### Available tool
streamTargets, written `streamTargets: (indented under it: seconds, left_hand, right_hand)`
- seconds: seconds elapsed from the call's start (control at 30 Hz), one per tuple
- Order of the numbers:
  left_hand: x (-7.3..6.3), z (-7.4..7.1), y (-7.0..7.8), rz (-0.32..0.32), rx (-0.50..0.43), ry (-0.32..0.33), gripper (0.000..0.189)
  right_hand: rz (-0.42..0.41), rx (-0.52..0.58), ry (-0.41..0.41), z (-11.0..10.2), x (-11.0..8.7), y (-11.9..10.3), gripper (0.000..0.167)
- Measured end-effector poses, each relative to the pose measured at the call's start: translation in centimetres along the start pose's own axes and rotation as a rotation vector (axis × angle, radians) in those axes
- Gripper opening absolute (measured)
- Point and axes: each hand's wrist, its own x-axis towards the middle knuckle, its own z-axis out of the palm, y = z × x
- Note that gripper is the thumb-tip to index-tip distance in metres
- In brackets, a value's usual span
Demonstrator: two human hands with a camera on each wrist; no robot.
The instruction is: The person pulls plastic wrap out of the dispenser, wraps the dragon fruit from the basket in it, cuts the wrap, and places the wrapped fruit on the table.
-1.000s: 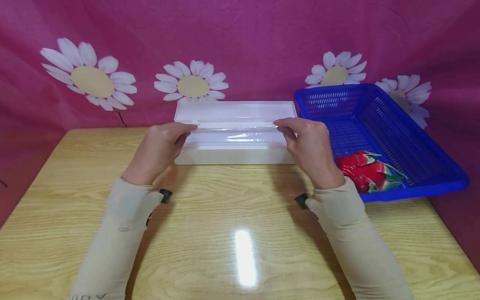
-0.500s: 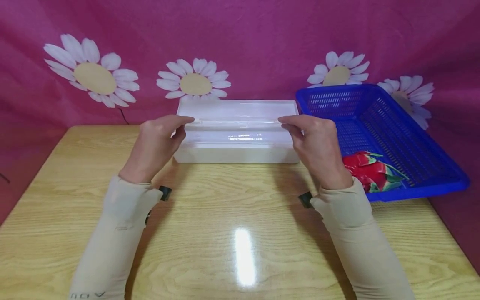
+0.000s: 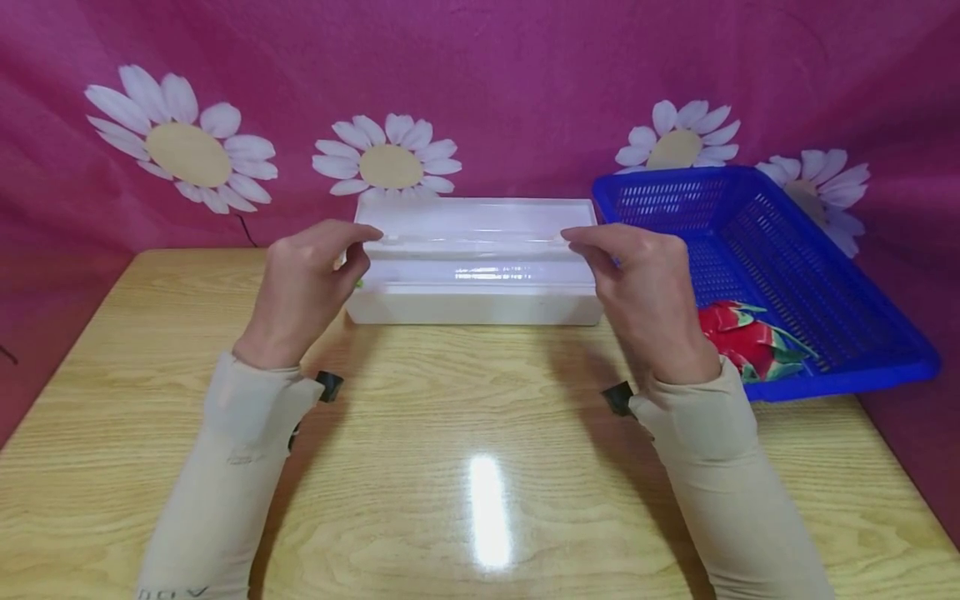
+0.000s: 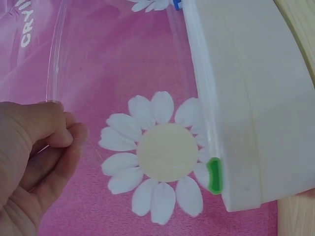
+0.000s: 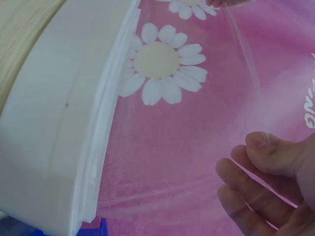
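Observation:
A long white cling film dispenser box [image 3: 474, 307] sits at the back of the table, its lid [image 3: 480, 213] raised behind it. Clear cling film [image 3: 491, 272] stretches up from the box between my hands. My left hand [image 3: 303, 287] pinches the film's left corner between thumb and forefinger. At the right corner, the thumb and forefinger of my right hand [image 3: 647, 292] pinch the same edge. Both wrist views show the free edge as a gathered line running between the hands. A green slider [image 4: 215, 176] sits at the box's left end.
A blue plastic basket [image 3: 847, 385] stands to the right, holding a red dragon fruit [image 3: 750, 342] with green-tipped scales; my right wrist is close beside it. A pink cloth [image 3: 525, 83] with daisies hangs behind the wood-grain table [image 3: 390, 467].
Both hands have risen slightly and moved a little apart, pulling the film's edge up from the box. The green slider has come into sight beside my left hand. Basket and dragon fruit stay put.

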Motion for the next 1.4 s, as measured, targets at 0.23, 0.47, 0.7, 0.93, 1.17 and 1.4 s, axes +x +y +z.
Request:
streamTargets:
  seconds: [0.23,0.47,0.7,0.93,1.17,1.4]
  left_hand:
    - [0.0,-0.7,0.6,0.015,-0.031,0.030,0.015]
    - [0.0,-1.3,1.1,0.033,-0.049,0.058,0.015]
    - [0.1,-1.7,1.5,0.043,-0.088,0.094,0.015]
    - [0.0,-2.5,2.2,0.031,-0.096,0.098,0.016]
    - [0.0,-3.0,2.7,0.039,-0.092,0.125,0.017]
    - [-0.1,-3.6,3.1,0.054,-0.068,0.126,0.018]
  right_hand:
    - [-0.022,-0.020,0.037,-0.6,0.1,0.0,0.014]
    - [-0.026,-0.054,0.083,-0.9,0.1,0.0,0.015]
    - [-0.009,-0.053,0.119,-1.5,0.2,-0.2,0.017]
    - [-0.041,-0.079,0.124,-2.1,0.3,-0.4,0.016]
    - [-0.048,-0.076,0.143,-2.9,0.2,-0.9,0.017]
    - [-0.052,-0.047,0.185,-3.3,-0.1,-0.9,0.020]
